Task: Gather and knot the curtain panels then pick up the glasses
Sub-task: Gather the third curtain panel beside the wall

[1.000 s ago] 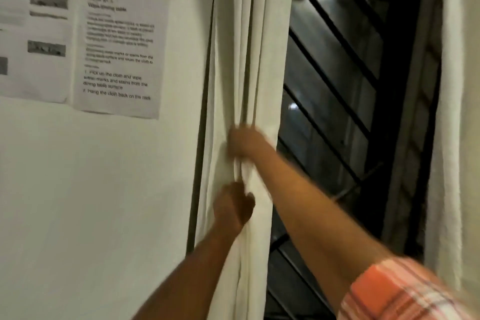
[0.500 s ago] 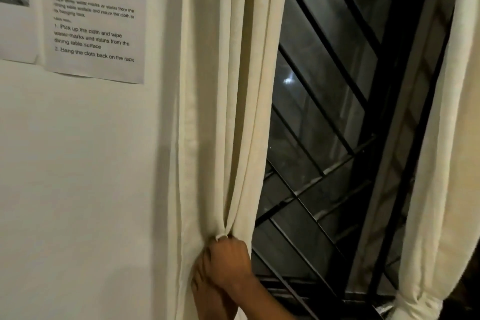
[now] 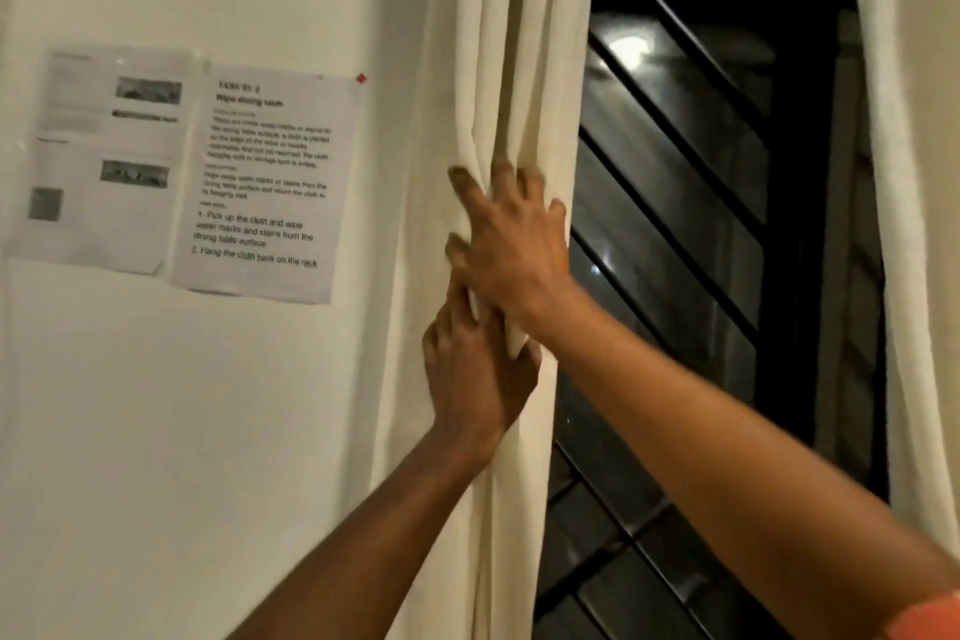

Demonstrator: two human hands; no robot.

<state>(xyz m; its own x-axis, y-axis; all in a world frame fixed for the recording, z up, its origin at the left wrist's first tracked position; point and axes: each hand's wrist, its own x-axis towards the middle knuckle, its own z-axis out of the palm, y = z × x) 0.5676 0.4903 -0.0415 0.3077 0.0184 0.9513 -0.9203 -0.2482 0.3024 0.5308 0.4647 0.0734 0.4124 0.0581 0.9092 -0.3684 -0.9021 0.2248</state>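
While my left hand (image 3: 478, 374) pinches the gathered curtain (image 3: 519, 68) between thumb and fingers, my right hand (image 3: 511, 250) just above presses spread fingers into its folds.

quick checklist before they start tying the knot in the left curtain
1. Left curtain bunched into folds: ok.
2. Left hand gripping the bunch: ok, thumb hooked round it.
3. Right hand gripping too: not ok, fingers spread on the folds.
4. Cloth left of the hands gathered in: cannot tell.
5. Right curtain knotted: cannot tell, its lower part is out of view.
6. Glasses located: cannot tell, not in view.
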